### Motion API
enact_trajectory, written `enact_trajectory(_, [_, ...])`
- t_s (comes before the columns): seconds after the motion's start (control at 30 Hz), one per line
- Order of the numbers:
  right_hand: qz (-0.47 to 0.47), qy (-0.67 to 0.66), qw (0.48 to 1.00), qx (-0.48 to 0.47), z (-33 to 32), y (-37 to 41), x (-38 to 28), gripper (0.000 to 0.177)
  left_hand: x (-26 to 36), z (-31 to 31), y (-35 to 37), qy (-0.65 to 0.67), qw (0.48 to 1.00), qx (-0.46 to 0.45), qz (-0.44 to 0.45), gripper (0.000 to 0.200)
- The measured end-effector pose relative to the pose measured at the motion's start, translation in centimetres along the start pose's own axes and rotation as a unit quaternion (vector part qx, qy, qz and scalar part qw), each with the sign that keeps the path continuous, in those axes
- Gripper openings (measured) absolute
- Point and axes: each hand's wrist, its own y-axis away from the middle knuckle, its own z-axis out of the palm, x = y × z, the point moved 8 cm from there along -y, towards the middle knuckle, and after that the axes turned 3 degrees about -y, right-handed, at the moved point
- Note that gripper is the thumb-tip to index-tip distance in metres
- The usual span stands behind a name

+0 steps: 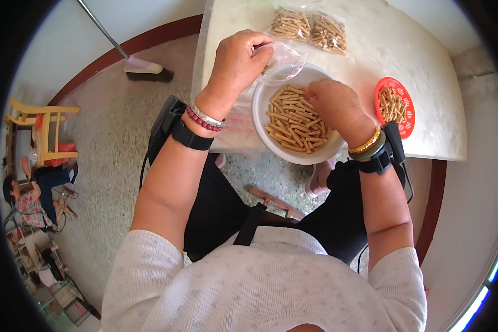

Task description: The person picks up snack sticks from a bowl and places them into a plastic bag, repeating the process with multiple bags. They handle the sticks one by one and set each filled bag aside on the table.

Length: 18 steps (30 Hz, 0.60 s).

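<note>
My left hand [240, 61] pinches the rim of a clear plastic bag [286, 60] over the far left edge of a white bowl [262, 119]. Short, tan, stick-like pieces [296, 119] fill much of that bowl. My right hand [340, 105] reaches over the bowl's right side, its fingers curled down at the pieces; what they hold, if anything, is hidden beneath the hand. To its right, a red plastic basket [408, 119] holds more of the same sort of pieces.
Two filled clear bags [309, 29] lie at the far side of the pale-covered table [431, 61]. A broom [146, 69] leans by the wall at left. Farther left are a wooden chair [52, 133] and another person [30, 202]. A wooden stool part [274, 202] shows below.
</note>
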Motion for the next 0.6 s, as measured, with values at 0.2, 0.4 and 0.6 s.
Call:
enact_trajectory(0.2, [0.073,0.020,0.993,-0.087,0.4,-0.2,0.9,0.019,-0.1,0.1,0.0,-0.001,1.000,-0.005,0.003,0.014])
enact_trajectory(0.4, [0.035,0.005,0.999,-0.029,1.8,-1.2,0.3,0.019,0.2,0.2,0.0,-0.007,1.000,-0.009,0.003,0.014])
enact_trajectory(0.6, [0.005,-0.019,0.999,-0.043,2.7,-2.1,-0.6,0.018,0.1,-0.1,-0.1,-0.008,1.000,-0.013,0.000,0.014])
